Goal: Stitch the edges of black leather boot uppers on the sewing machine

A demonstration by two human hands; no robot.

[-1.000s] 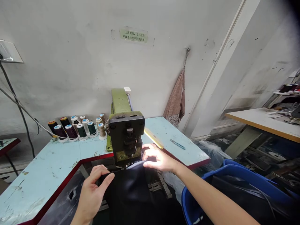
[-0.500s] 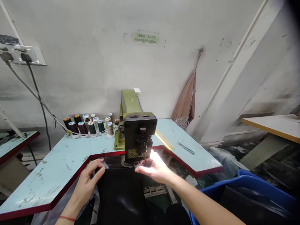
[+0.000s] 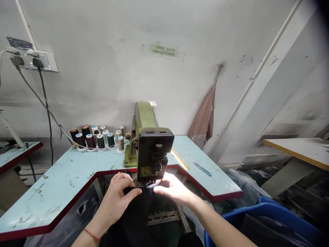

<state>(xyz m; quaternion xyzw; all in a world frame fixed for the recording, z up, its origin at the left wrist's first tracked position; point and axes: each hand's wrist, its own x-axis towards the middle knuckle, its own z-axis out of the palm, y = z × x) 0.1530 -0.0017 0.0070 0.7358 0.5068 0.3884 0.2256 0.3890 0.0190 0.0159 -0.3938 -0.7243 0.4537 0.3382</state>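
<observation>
A green sewing machine [image 3: 146,133] with a black head stands at the notch of a light blue table [image 3: 64,181]. A piece of black fabric [image 3: 136,219] hangs down from under the machine's head. My left hand [image 3: 117,200] pinches the fabric's upper edge just left of the needle area, thumb and fingers closed on it. On the right of the head, under the machine's bright lamp, my right hand [image 3: 174,188] grips the same edge with curled fingers.
Several thread spools [image 3: 97,139] stand at the table's back by the wall. A blue-handled tool [image 3: 203,168] lies on the right wing. A blue bin [image 3: 267,219] holding dark material sits at lower right. Cables hang from a wall socket [image 3: 33,60].
My left hand has moved right, from the fabric's far left edge to just beside the machine head. The fabric is now bunched narrower between both hands. The view has shifted slightly.
</observation>
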